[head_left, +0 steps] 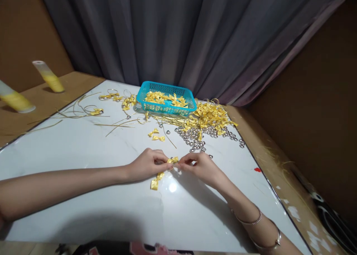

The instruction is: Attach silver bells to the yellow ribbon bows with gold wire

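My left hand (148,165) pinches a small yellow ribbon bow (173,160) between thumb and fingers, just above the white table. From the other side, my right hand (200,168) is closed in a pinch at the bow's right end. A thin thread or wire seems to curve under the fingertips, too small to make out clearly. Just below my left fingers, a second yellow bow (155,182) lies on the table. Two loose bows (158,138) lie a little beyond my hands.
A turquoise basket (167,111) with yellow bows stands at the back. To its right are a heap of bows (213,115), gold wires (170,121) and silver beads (195,136). Yellow ribbon rolls (51,80) stand at left; black-handled scissors (329,217) lie at right.
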Available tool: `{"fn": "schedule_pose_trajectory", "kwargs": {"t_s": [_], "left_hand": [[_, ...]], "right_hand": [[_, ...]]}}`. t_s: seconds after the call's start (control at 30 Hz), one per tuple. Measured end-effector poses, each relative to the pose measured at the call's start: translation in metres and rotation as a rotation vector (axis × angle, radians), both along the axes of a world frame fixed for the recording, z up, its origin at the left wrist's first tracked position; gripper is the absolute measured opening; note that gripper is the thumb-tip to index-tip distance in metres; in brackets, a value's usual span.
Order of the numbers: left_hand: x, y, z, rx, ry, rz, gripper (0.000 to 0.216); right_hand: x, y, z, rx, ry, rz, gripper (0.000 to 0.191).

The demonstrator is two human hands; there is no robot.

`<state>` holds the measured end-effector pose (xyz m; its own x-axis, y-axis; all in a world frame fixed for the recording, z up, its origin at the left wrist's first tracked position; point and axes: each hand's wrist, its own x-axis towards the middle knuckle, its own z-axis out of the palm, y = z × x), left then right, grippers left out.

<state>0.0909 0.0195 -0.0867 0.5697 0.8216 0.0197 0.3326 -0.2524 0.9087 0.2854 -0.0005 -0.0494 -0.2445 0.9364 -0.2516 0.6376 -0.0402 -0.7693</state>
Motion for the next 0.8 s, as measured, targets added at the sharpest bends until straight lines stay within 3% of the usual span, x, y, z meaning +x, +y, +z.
{"fn": "schedule_pose_trajectory", "kwargs": {"t_s": [0.1, 0.2, 0.33, 0.57, 0.8], "left_hand": [[0.000, -0.001, -0.001, 0.029, 0.002, 0.000, 0.022], [0.000, -0.001, -0.001, 0.035, 0.010, 0.011, 0.024], [0.001, -0.002, 0.000, 0.039, 0.017, 0.017, 0.024], [0.000, -0.001, 0.000, 0.074, 0.008, -0.002, 0.022], [0.001, -0.001, -0.001, 0.082, 0.025, -0.019, 0.020]], "right_hand": [[-0.007, -0.001, -0.007, -0.097, 0.109, -0.044, 0.011], [-0.009, -0.004, -0.011, -0.043, 0.141, -0.076, 0.009], [-0.010, -0.008, -0.010, 0.143, 0.094, -0.037, 0.008], [-0.014, -0.021, -0.018, 0.718, -0.198, 0.162, 0.012], [-0.014, -0.020, -0.020, 0.861, -0.221, 0.268, 0.014]]}}
